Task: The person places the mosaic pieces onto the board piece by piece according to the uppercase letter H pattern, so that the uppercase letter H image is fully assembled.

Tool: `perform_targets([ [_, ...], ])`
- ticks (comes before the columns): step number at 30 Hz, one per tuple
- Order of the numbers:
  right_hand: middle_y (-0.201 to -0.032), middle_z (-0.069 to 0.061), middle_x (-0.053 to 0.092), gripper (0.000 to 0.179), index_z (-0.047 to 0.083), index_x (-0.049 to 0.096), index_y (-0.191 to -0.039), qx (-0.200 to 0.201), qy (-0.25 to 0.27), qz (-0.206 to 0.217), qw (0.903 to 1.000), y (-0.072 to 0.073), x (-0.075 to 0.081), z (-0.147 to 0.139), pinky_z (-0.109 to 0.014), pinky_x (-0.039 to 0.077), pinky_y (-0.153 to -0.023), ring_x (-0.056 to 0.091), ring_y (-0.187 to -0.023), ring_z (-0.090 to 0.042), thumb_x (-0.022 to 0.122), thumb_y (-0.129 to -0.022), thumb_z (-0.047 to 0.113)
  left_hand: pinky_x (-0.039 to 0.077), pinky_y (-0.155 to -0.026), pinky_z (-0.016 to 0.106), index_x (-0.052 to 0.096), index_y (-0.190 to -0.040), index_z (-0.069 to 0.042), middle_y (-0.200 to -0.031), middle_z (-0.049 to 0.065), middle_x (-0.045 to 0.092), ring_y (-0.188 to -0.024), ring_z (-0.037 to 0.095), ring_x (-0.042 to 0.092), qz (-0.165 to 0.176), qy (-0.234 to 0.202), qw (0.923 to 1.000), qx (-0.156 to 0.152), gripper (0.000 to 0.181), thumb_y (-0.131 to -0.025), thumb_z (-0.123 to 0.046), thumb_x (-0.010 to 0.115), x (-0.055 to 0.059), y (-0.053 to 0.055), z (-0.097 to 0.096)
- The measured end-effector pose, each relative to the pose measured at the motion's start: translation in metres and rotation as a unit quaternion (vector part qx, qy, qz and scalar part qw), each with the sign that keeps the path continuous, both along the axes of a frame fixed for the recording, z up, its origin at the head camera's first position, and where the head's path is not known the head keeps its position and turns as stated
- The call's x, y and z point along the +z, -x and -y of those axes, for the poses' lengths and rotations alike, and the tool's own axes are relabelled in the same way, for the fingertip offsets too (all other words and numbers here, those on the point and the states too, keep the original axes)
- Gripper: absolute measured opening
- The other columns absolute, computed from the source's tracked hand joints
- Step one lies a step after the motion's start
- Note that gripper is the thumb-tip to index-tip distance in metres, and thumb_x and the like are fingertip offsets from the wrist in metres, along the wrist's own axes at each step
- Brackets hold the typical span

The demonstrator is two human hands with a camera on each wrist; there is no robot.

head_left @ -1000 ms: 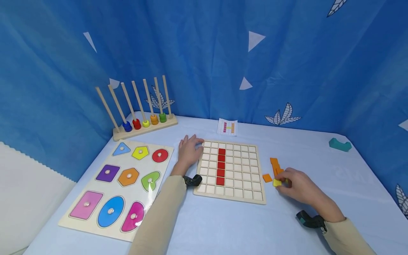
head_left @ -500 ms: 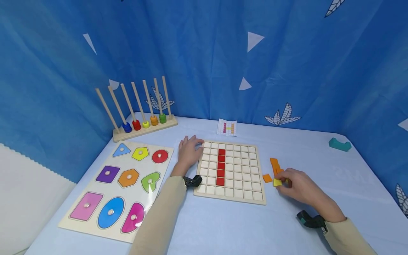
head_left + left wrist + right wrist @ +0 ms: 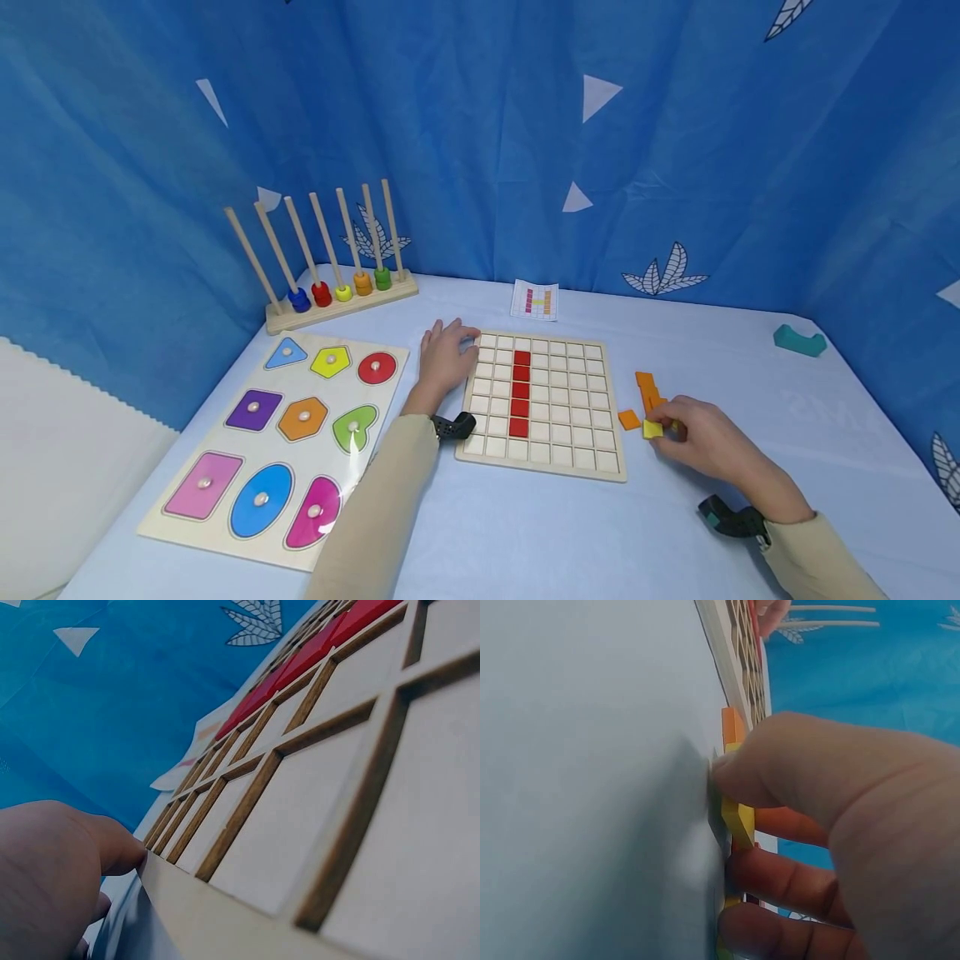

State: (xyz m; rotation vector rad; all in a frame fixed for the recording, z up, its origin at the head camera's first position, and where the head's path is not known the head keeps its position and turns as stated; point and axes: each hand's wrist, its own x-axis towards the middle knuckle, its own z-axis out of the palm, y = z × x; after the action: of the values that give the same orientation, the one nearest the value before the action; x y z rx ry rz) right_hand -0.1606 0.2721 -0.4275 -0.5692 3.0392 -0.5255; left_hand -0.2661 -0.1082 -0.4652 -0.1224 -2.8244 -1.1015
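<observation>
The left hand (image 3: 444, 360) lies beside the far left corner of a wooden grid board (image 3: 570, 457), its thumb and a finger touching the edge. In the left wrist view a fingertip (image 3: 124, 855) meets the board's side. Several red square tiles (image 3: 520, 389) fill a column of the board's cells. Right of the board, the right hand (image 3: 701, 433) pinches a yellow tile (image 3: 652, 429) low over the table. The right wrist view has the thumb (image 3: 742, 769) against that yellow tile, other fingers reaching behind. Orange tiles (image 3: 647, 389) lie just beyond this hand; more yellow pieces are partly hidden under it.
A shape puzzle board with knobs (image 3: 255, 446) lies at left. Behind it stands a wooden peg stand (image 3: 345, 307) with coloured rings. A small pattern card (image 3: 535, 300) is behind the grid board. A teal block (image 3: 799, 341) sits far right, before a blue curtain.
</observation>
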Motion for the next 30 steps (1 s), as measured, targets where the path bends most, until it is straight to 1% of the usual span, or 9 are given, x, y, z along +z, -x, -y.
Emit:
perform_targets([
  [5, -0.081, 0.005, 0.06, 0.025, 0.009, 0.077, -0.102, 0.003, 0.0, 0.001, 1.0, 0.001, 0.002, 0.002, -0.02, 0.04, -0.055, 0.044, -0.067, -0.007, 0.083, -0.078, 0.013, 0.011, -0.128, 0.059, 0.07, -0.13, -0.014, -0.159, 0.018, 0.046, -0.156, 0.046, 0.021, -0.001, 0.003, 1.0, 0.002, 0.036, -0.097, -0.022, 0.055, 0.0, 0.0, 0.002],
  [10, -0.081, 0.005, 0.06, 0.028, 0.009, 0.076, -0.104, -0.002, -0.005, 0.008, 1.0, 0.003, 0.004, 0.003, -0.02, 0.04, -0.056, 0.045, -0.068, -0.008, 0.084, -0.078, 0.016, 0.011, -0.128, 0.059, 0.07, -0.129, -0.014, -0.159, 0.018, 0.045, -0.156, 0.046, 0.021, 0.0, 0.002, 1.0, 0.004, 0.036, -0.098, -0.022, 0.055, 0.0, 0.0, 0.001],
  [12, -0.08, 0.006, 0.06, 0.028, 0.009, 0.076, -0.104, 0.0, -0.005, 0.005, 1.0, 0.005, 0.004, 0.003, -0.019, 0.04, -0.056, 0.045, -0.068, -0.008, 0.084, -0.079, 0.016, 0.012, -0.128, 0.059, 0.07, -0.129, -0.014, -0.159, 0.018, 0.045, -0.156, 0.046, 0.022, -0.001, 0.003, 1.0, 0.004, 0.036, -0.098, -0.022, 0.055, 0.0, 0.0, 0.0],
  [17, -0.08, 0.007, 0.059, 0.024, 0.009, 0.077, -0.104, 0.019, 0.008, -0.008, 0.9997, 0.013, 0.007, 0.007, -0.02, 0.04, -0.057, 0.045, -0.069, -0.006, 0.081, -0.08, 0.012, 0.012, -0.128, 0.059, 0.07, -0.129, -0.014, -0.159, 0.018, 0.046, -0.156, 0.046, 0.022, -0.001, 0.008, 1.0, 0.004, 0.036, -0.097, -0.022, 0.055, 0.0, -0.001, -0.001],
  [22, -0.076, 0.007, 0.056, 0.023, 0.008, 0.076, -0.104, 0.047, 0.024, -0.015, 0.9985, 0.022, 0.01, 0.021, -0.02, 0.039, -0.055, 0.044, -0.066, -0.004, 0.08, -0.081, 0.01, 0.012, -0.128, 0.059, 0.069, -0.129, -0.014, -0.159, 0.018, 0.045, -0.156, 0.046, 0.022, 0.002, 0.013, 0.9999, 0.003, 0.036, -0.098, -0.022, 0.055, 0.0, -0.001, -0.001],
  [25, -0.078, 0.007, 0.059, 0.024, 0.008, 0.076, -0.104, 0.065, 0.036, -0.014, 0.9971, 0.029, 0.01, 0.032, -0.02, 0.04, -0.054, 0.044, -0.064, -0.002, 0.081, -0.081, 0.011, 0.012, -0.128, 0.059, 0.069, -0.13, -0.014, -0.159, 0.018, 0.045, -0.156, 0.046, 0.022, 0.002, 0.014, 0.9999, 0.003, 0.036, -0.098, -0.022, 0.055, 0.0, -0.001, -0.001],
  [30, -0.084, 0.005, 0.064, 0.025, 0.007, 0.076, -0.106, 0.097, 0.047, -0.004, 0.9942, 0.04, 0.009, 0.052, -0.02, 0.042, -0.056, 0.047, -0.068, -0.003, 0.081, -0.082, 0.014, 0.013, -0.128, 0.06, 0.069, -0.129, -0.013, -0.158, 0.018, 0.046, -0.155, 0.046, 0.023, -0.002, 0.011, 0.9999, 0.004, 0.036, -0.098, -0.021, 0.055, 0.001, -0.002, -0.001],
])
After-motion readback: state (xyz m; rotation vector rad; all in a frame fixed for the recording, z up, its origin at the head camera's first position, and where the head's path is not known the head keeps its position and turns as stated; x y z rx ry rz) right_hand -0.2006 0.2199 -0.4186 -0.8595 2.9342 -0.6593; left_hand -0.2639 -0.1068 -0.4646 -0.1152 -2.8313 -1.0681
